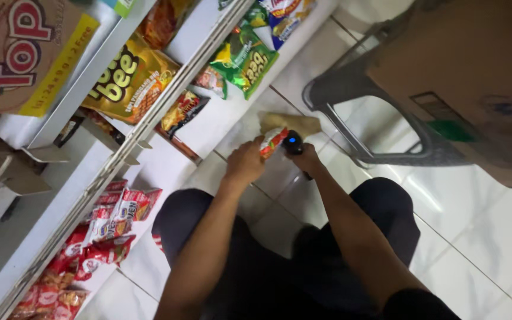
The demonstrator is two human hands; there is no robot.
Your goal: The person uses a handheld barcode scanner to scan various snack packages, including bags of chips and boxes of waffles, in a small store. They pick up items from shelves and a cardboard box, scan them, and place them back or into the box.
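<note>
My left hand (245, 161) grips a small red, green and white snack packet (272, 141) low over the white tiled floor. My right hand (307, 159) holds a small black handheld device (293, 143) with a blue light, pressed against the packet. Both forearms reach forward over my knees in dark trousers (380, 207). A crumpled brown paper piece (291, 122) lies on the floor just beyond my hands.
White shop shelves (149, 112) run along the left, with yellow bags (128, 80), green bags (245, 59) and red packets (111, 222) on them. A grey plastic stool (357, 89) bearing a large cardboard box (475, 77) stands at the right. Another box (25, 53) sits top left.
</note>
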